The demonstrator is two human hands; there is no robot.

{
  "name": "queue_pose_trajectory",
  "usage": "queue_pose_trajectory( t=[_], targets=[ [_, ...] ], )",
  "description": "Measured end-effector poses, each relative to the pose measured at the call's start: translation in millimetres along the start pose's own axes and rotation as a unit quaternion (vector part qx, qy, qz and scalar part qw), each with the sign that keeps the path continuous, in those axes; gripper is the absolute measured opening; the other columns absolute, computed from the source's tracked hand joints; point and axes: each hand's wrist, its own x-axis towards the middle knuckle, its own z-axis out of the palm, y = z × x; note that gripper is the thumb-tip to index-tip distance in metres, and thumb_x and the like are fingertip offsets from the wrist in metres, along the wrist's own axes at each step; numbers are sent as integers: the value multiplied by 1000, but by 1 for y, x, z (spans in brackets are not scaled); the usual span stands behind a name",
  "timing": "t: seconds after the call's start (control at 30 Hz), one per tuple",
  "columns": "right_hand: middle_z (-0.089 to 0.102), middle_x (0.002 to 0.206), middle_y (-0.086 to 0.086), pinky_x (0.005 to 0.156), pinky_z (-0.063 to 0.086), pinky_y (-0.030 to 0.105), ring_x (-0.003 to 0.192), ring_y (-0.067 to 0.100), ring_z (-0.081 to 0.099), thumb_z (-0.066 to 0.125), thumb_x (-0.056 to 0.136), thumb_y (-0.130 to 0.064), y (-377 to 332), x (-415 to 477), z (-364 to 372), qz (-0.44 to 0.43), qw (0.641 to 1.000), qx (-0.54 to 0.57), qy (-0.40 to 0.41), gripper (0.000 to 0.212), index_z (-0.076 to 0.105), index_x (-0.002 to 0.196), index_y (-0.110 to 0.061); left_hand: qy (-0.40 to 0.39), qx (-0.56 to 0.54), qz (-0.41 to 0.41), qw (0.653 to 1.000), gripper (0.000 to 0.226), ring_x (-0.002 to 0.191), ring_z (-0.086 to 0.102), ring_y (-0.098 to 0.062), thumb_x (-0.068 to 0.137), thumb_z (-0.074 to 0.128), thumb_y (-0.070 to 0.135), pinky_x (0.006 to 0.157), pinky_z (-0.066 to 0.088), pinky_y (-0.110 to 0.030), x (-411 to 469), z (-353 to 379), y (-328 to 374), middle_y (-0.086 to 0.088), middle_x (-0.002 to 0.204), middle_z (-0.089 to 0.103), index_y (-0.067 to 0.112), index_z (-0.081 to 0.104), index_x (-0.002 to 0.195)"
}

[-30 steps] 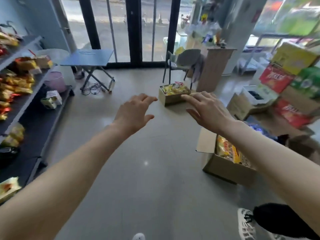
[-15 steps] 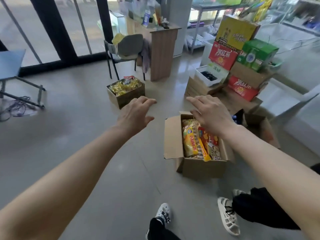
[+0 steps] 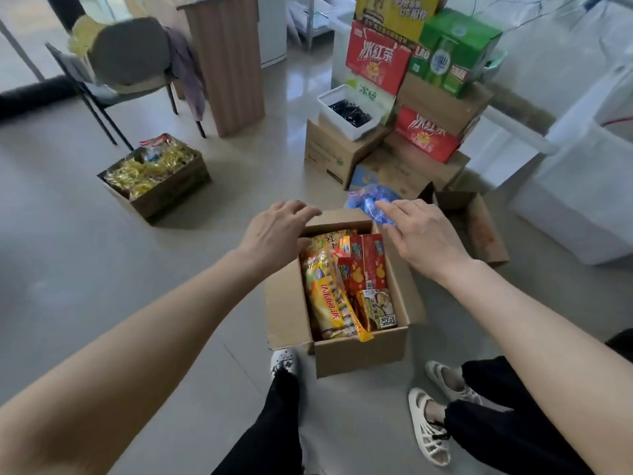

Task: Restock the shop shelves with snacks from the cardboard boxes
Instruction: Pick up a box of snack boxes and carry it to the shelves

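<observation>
An open cardboard box point(image 3: 359, 351) stands on the floor at my feet. A long yellow snack pack point(image 3: 329, 303) and red snack cartons point(image 3: 368, 265) lie inside it. My left hand point(image 3: 274, 234) hovers over the box's far left corner with its fingers spread and empty. My right hand point(image 3: 424, 234) hovers over the far right corner, fingers straight, holding nothing. A second box point(image 3: 161, 190), filled with gold-wrapped snacks point(image 3: 147, 166), sits farther back on the left.
Stacked red, green and yellow cartons point(image 3: 411, 63) rise behind the box on brown cardboard boxes. A blue plastic bundle point(image 3: 366, 200) lies just beyond my right hand. An empty box point(image 3: 476, 228) stands at the right. A chair point(image 3: 126, 63) and wooden counter point(image 3: 229, 63) are behind.
My view has swung right, away from the shelves, and down onto the open snack box. Both hands, still empty, have come over its far rim.
</observation>
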Motion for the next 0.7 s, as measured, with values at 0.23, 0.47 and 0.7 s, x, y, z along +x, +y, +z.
queue_pose_trajectory(
  t=[0.23, 0.47, 0.7],
  targets=[
    [68, 111, 9, 77, 50, 43, 95, 33, 63, 39, 96, -31, 109, 18, 81, 104, 992, 14, -63, 45, 59, 132, -11, -97, -11, 55, 994, 55, 122, 47, -25, 90, 64, 36, 94, 47, -41, 138, 92, 13, -1, 141, 49, 27, 45, 142],
    [67, 111, 8, 78, 50, 45, 92, 34, 60, 50, 96, -23, 209, -3, 178, 178, 973, 62, -134, 41, 57, 134, -13, -180, 5, 73, 981, 57, 124, 45, -28, 88, 67, 32, 95, 47, -44, 216, 205, 43, -3, 142, 47, 27, 45, 141],
    [65, 120, 7, 83, 47, 42, 99, 32, 59, 55, 98, -21, 310, -29, 312, 211, 945, 129, -213, 41, 54, 139, -15, -225, 25, 12, 974, 63, 133, 39, -29, 93, 61, 30, 102, 40, -42, 274, 353, 86, -5, 147, 41, 29, 32, 149]
  ],
)
